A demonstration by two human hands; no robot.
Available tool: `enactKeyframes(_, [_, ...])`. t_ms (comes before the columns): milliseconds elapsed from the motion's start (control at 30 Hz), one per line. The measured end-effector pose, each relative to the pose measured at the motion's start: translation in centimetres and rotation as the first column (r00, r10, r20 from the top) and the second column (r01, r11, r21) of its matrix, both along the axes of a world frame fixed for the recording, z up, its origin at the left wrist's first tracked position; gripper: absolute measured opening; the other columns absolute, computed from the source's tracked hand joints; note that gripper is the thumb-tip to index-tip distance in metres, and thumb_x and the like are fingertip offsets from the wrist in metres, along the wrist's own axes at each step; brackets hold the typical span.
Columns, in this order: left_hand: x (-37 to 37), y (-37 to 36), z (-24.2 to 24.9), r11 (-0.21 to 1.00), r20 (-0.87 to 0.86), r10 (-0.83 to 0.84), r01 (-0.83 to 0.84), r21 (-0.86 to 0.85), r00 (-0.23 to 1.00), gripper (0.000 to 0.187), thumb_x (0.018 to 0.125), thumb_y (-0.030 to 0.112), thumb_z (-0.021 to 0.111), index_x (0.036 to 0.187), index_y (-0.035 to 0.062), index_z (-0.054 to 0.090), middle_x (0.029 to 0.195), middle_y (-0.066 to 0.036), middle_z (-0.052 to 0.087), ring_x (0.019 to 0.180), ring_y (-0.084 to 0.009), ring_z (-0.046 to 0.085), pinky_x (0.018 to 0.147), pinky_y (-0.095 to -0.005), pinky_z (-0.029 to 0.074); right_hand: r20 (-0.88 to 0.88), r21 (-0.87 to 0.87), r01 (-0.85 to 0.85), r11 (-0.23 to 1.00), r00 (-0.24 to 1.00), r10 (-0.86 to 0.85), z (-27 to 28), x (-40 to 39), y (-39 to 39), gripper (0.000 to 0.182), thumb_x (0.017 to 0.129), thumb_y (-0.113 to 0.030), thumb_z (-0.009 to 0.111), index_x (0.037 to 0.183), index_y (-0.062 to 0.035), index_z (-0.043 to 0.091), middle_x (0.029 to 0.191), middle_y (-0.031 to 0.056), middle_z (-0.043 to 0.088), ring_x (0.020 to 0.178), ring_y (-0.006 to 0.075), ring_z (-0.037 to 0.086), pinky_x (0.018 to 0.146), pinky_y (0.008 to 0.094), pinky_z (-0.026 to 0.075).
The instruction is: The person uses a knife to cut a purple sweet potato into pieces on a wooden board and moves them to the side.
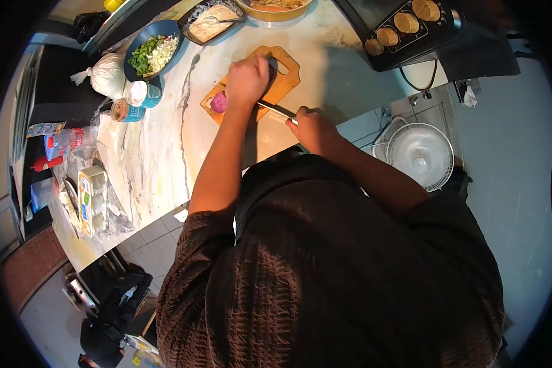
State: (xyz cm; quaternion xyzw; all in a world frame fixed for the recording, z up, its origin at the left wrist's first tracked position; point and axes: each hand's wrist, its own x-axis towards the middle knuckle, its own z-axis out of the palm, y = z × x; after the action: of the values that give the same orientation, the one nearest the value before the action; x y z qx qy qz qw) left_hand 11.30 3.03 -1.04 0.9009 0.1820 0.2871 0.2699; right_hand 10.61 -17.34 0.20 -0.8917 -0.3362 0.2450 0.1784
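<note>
A wooden cutting board (286, 54) lies on the marble counter. My left hand (249, 80) is over its middle with the fingers curled closed; what they hold, if anything, is hidden below the hand. Beside that wrist, at the board's near left corner, sits a piece of purple onion (218, 102). My right hand (313, 130) is shut on the end of a knife (276, 110), which slants across the board's near edge toward my left hand. Its far part is hidden by my left hand and forearm.
Left of the board are a blue bowl (176, 32) of chopped greens and white pieces, two jars (143, 93), a tied white bag (107, 76) and an egg carton (92, 199). A black tray (196, 38) and a pan (276, 17) stand behind. A strainer (419, 153) is at right.
</note>
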Motion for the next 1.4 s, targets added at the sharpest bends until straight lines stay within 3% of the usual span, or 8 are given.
enactKeyframes(167, [-0.6,-0.2,-0.1,0.979,-0.068,0.042,-0.054,-0.195,0.997,0.041,0.096,0.026,0.047,0.070,-0.0004,0.063,0.069,-0.025,0.062,0.067,-0.0434,0.061,0.067,-0.0507,0.049,0.044,-0.019,-0.022,1.000,0.999,0.023,-0.7,-0.1,-0.1,0.040,0.092,-0.036,0.061,0.095,0.0035,0.056,0.084,0.0238,0.067,0.084,0.0410,0.067,0.072,0.0466,0.055])
enactKeyframes(300, [-0.5,-0.1,-0.8,1.000,-0.011,-0.025,0.025,-0.012,1.000,0.042,0.096,0.027,0.047,0.068,-0.0008,0.061,0.068,-0.025,0.061,0.067,-0.0433,0.061,0.066,-0.0507,0.048,0.045,-0.015,-0.019,1.000,0.999,0.020,-0.3,-0.4,-0.1,0.040,0.092,-0.037,0.061,0.095,0.0033,0.057,0.084,0.0234,0.068,0.086,0.0408,0.067,0.075,0.0474,0.054])
enactKeyframes(533, [-1.1,-0.2,0.3,0.972,-0.048,0.033,-0.043,-0.232,0.998,0.044,0.098,0.028,0.047,0.067,-0.0016,0.058,0.066,-0.025,0.060,0.059,-0.0409,0.059,0.063,-0.0470,0.047,0.039,-0.014,-0.059,0.998,0.997,0.060,-0.3,0.0,-0.1,0.041,0.092,-0.038,0.059,0.093,0.0036,0.060,0.086,0.0242,0.067,0.087,0.0416,0.066,0.077,0.0486,0.053])
enactKeyframes(733, [-2.6,2.5,1.7,0.812,0.217,0.149,0.006,-0.584,0.965,0.047,0.101,0.028,0.048,0.061,0.0026,0.045,0.055,0.001,0.039,0.055,-0.0086,0.035,0.050,-0.0301,0.032,-0.079,0.114,-0.091,0.989,0.992,0.101,0.4,1.0,-0.7,0.047,0.092,-0.041,0.057,0.090,0.0053,0.062,0.088,0.0289,0.064,0.087,0.0453,0.063,0.077,0.0493,0.051])
enactKeyframes(1000, [-8.4,3.6,0.5,0.778,0.114,0.244,-0.124,-0.616,0.963,0.046,0.101,0.028,0.051,0.060,0.0094,0.043,0.059,0.006,0.039,0.055,-0.0046,0.032,0.049,-0.0244,0.028,-0.181,0.137,0.074,0.988,0.982,-0.049,1.4,1.3,-1.4,0.051,0.092,-0.047,0.056,0.091,0.0037,0.059,0.086,0.0287,0.064,0.084,0.0456,0.063,0.075,0.0483,0.049])
enactKeyframes(1167, [-9.5,2.7,0.7,0.813,-0.059,0.169,-0.173,-0.556,0.984,0.037,0.095,0.029,0.059,0.071,0.0010,0.062,0.057,-0.005,0.054,0.055,-0.0132,0.049,0.054,-0.0303,0.040,-0.272,0.094,0.191,0.977,0.949,-0.159,1.6,3.0,-2.1,0.052,0.095,-0.049,0.051,0.091,0.0022,0.057,0.083,0.0271,0.063,0.085,0.0447,0.062,0.072,0.0470,0.047])
enactKeyframes(1233, [-9.3,2.6,1.1,0.973,-0.023,-0.020,0.014,-0.229,1.000,0.024,0.088,0.026,0.065,0.078,0.0036,0.068,0.062,-0.006,0.060,0.059,-0.0202,0.053,0.058,-0.0334,0.042,-0.330,0.103,0.280,0.955,0.915,-0.233,1.7,3.5,-2.0,0.051,0.097,-0.048,0.047,0.092,0.0017,0.057,0.083,0.0262,0.063,0.085,0.0449,0.062,0.072,0.0471,0.047])
enactKeyframes(1400, [-9.3,1.4,1.8,0.993,-0.254,-0.100,0.078,-0.093,0.962,0.028,0.078,0.035,0.075,0.097,0.0146,0.071,0.094,-0.003,0.061,0.102,-0.0254,0.048,0.089,-0.0385,0.031,-0.295,0.187,0.349,0.918,0.912,-0.287,0.9,3.7,-1.8,0.048,0.099,-0.043,0.045,0.093,0.0031,0.057,0.074,0.0206,0.061,0.070,0.0332,0.060,0.069,0.0404,0.046])
